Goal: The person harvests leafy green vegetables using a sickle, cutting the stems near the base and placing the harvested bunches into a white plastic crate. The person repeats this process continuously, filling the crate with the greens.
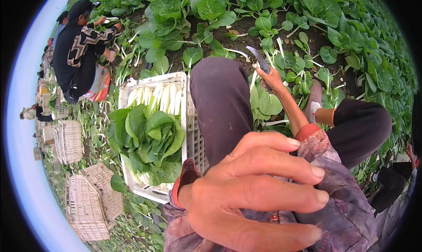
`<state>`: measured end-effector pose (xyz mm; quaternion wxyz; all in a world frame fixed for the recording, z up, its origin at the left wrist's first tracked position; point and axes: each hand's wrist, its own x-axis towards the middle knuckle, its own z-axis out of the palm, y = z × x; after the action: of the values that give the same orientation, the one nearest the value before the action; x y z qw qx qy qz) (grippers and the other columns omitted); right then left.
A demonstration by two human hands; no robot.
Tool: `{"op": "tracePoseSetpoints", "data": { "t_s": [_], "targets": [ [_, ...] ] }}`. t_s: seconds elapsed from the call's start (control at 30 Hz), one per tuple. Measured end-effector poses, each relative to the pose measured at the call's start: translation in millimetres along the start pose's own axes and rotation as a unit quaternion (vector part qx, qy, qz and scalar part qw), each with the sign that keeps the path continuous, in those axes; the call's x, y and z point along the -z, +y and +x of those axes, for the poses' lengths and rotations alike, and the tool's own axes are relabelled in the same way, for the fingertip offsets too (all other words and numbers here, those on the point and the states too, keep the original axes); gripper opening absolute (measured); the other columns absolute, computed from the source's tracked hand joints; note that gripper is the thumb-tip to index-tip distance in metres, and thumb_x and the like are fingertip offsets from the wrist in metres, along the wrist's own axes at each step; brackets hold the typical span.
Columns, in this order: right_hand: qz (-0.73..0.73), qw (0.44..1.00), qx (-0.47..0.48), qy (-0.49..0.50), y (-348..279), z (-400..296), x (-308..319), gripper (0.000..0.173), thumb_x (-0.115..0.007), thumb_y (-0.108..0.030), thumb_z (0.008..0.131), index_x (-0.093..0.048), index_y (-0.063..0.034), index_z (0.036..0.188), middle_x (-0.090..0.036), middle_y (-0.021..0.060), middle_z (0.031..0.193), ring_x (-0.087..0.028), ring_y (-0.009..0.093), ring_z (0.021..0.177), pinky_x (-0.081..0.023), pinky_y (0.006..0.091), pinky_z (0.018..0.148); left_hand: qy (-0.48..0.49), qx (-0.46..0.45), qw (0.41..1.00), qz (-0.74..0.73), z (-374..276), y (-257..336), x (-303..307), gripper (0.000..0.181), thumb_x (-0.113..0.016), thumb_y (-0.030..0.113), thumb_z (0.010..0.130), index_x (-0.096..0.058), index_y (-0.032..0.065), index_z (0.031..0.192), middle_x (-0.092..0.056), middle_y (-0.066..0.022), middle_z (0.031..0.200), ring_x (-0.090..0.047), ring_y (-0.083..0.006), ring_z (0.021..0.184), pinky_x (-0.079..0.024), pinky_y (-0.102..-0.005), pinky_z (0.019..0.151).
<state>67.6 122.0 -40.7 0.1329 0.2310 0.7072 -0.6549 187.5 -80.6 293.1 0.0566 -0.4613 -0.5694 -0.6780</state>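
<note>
My left hand (250, 192) is raised close to the camera, fingers spread, with nothing seen in it. It hides part of my lap and jacket. My right hand (273, 79) grips a curved harvesting knife (262, 61), its blade directed up and left over cut leaves and soil. Left of my knee stands a white plastic crate (184, 120) holding bok choy. White stalks (165, 97) line its far end, and a heap of green leafy heads (148, 136) covers the middle. Loose bok choy plants (285, 61) lie on the ground around the knife.
Rows of growing bok choy (366, 31) fill the far and right sides. A co-worker (75, 54) squats at upper left, hands on a plant. Stacked plastic crates (87, 206) stand at lower left, with more crates (70, 141) beyond. Another person (390, 186) is partly visible at right.
</note>
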Motion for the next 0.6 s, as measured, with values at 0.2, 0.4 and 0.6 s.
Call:
{"op": "tracePoseSetpoints", "data": {
  "t_s": [0.2,0.4,0.6],
  "targets": [
    [-0.008,0.999,0.022,-0.033,2.9,-16.8,15.5,0.05,-0.072,-0.045,0.079,-0.055,-0.0057,0.106,-0.054,0.0015,0.059,-0.052,0.011,0.044,-0.042,0.0266,0.036,-0.063,-0.021,0.977,-0.205,38.6,-10.8,-90.9,0.014,-0.066,0.023,0.085,-0.067,0.0088,0.088,-0.068,-0.0121,0.092,-0.065,-0.029,0.09,-0.047,-0.0505,0.087],
    [-0.024,0.995,0.094,-0.015,9.3,-41.1,39.7,0.06,-0.07,-0.049,0.078,-0.055,-0.0031,0.115,-0.055,0.0045,0.056,-0.054,0.016,0.042,-0.043,0.0302,0.037,-0.122,-0.013,0.948,-0.294,44.8,-4.0,-151.1,0.015,-0.066,0.019,0.08,-0.067,0.0055,0.086,-0.067,-0.0131,0.089,-0.064,-0.0285,0.088,-0.047,-0.0491,0.086],
    [0.031,0.997,0.073,0.016,-16.9,-69.8,56.9,0.053,-0.072,-0.044,0.079,-0.055,-0.0032,0.108,-0.054,0.0046,0.055,-0.054,0.015,0.041,-0.042,0.0301,0.036,-0.147,-0.074,0.966,-0.2,35.9,14.6,-192.0,0.015,-0.066,0.015,0.076,-0.067,0.0032,0.084,-0.066,-0.0132,0.087,-0.063,-0.0273,0.086,-0.047,-0.0473,0.084]
  ]
}}
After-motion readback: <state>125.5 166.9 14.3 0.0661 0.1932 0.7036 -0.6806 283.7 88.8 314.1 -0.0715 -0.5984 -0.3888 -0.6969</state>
